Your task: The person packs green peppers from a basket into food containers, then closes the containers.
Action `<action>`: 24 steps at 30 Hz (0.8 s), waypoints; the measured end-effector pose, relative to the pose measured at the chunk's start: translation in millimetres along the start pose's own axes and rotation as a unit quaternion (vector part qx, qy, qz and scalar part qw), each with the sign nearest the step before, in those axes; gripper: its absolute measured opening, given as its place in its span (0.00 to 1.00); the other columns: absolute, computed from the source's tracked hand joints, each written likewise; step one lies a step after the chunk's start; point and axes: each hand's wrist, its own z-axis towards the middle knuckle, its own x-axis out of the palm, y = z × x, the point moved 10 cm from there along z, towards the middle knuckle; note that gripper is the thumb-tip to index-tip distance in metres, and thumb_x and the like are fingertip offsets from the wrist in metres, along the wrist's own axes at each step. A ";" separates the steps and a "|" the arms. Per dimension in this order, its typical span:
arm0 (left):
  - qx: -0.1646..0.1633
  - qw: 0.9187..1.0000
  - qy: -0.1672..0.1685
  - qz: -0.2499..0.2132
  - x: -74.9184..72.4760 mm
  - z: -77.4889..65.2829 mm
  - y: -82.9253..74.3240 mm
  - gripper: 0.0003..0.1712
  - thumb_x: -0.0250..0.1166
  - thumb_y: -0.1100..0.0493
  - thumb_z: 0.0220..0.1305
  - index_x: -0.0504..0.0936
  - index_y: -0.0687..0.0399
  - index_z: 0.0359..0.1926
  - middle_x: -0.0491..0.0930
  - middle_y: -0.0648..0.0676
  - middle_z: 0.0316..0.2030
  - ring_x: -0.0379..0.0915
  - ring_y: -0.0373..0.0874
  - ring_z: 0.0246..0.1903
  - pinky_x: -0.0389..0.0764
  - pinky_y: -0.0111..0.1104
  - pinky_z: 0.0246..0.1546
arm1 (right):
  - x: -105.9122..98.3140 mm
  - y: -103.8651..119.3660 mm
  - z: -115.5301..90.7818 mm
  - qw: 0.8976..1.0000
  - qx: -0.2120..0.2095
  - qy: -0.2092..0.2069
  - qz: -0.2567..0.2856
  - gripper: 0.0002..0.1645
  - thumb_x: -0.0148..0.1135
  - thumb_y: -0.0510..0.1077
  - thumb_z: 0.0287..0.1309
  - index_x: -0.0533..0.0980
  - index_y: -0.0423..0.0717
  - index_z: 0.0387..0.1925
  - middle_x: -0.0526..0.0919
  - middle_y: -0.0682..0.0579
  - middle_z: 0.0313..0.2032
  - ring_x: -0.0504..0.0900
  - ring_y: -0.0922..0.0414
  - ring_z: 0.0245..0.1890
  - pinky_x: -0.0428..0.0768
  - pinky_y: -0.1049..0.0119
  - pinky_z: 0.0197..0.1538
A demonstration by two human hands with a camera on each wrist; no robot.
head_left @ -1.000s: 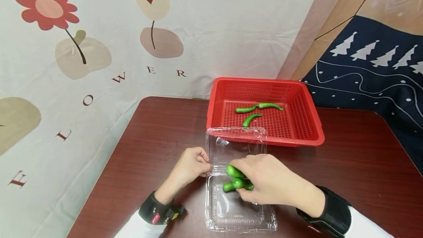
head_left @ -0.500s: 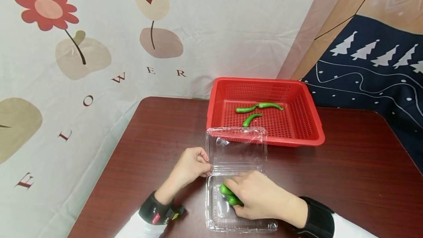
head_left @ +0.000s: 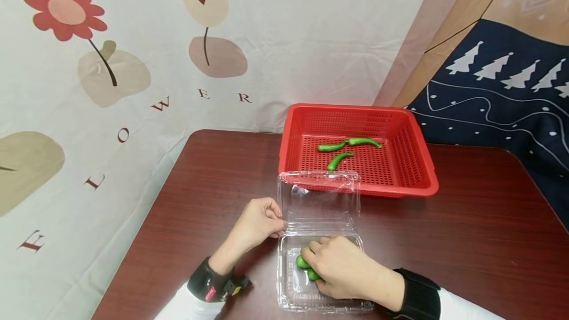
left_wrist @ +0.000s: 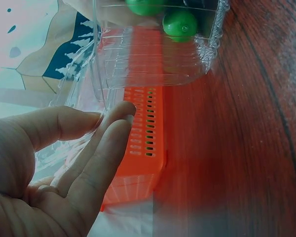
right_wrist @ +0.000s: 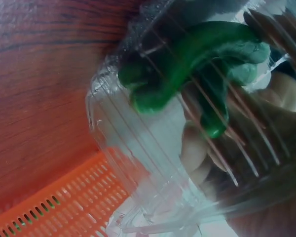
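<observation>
A clear plastic clamshell box [head_left: 282,285] lies unfolded on the table, its lid [head_left: 317,206] raised towards the back. At the hinge's left end, my left hand [head_left: 254,222] pinches the plastic edge between thumb and fingers. Down inside the base, my right hand [head_left: 340,268] grips several green chili peppers [head_left: 303,261], their rounded ends poking out past the fingers. Through the ribbed wall in the right wrist view, the chili peppers [right_wrist: 202,47] lie crossed over one another. The left wrist view shows two pepper ends [left_wrist: 180,24] behind the clear plastic.
A red perforated basket [head_left: 424,167] stands behind the box, with the lid's top edge overlapping its front in the head view. Three green chili peppers [head_left: 339,161] lie in it. The dark red wooden table [head_left: 213,172] meets a printed cloth backdrop [head_left: 284,38].
My right hand has come down and towards the near side with the chili peppers, from above the hinge into the box's base. The left hand has stayed at the hinge.
</observation>
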 end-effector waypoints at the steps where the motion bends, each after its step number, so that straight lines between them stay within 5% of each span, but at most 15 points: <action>1: 0.001 1.000 0.000 -0.001 0.3 0.0 -0.4 0.09 0.67 0.75 0.51 0.76 0.64 0.30 0.85 0.55 0.21 0.82 0.42 0.22 0.90 0.37 0.27 | 0.3 0.5 -0.1 1.000 -0.002 -0.003 -0.003 0.25 0.78 0.57 0.37 0.74 0.53 0.33 0.73 0.61 0.25 0.75 0.61 0.24 0.70 0.70 0.21; 16: -0.003 1.000 -0.005 -0.015 1.0 -2.5 -3.3 0.10 0.68 0.76 0.50 0.76 0.64 0.30 0.84 0.56 0.22 0.82 0.42 0.22 0.91 0.41 0.28 | -1.4 1.2 -2.8 1.000 -0.006 -0.028 -0.005 0.24 0.79 0.57 0.39 0.73 0.53 0.31 0.69 0.61 0.24 0.72 0.61 0.21 0.66 0.71 0.19; 24: -0.002 1.000 -0.002 -0.005 0.9 -1.2 -1.4 0.10 0.68 0.76 0.50 0.76 0.64 0.30 0.84 0.55 0.21 0.83 0.42 0.22 0.91 0.41 0.29 | -0.4 -6.6 -7.0 1.000 0.015 0.015 0.015 0.24 0.78 0.61 0.44 0.76 0.54 0.33 0.71 0.62 0.26 0.71 0.62 0.24 0.68 0.72 0.21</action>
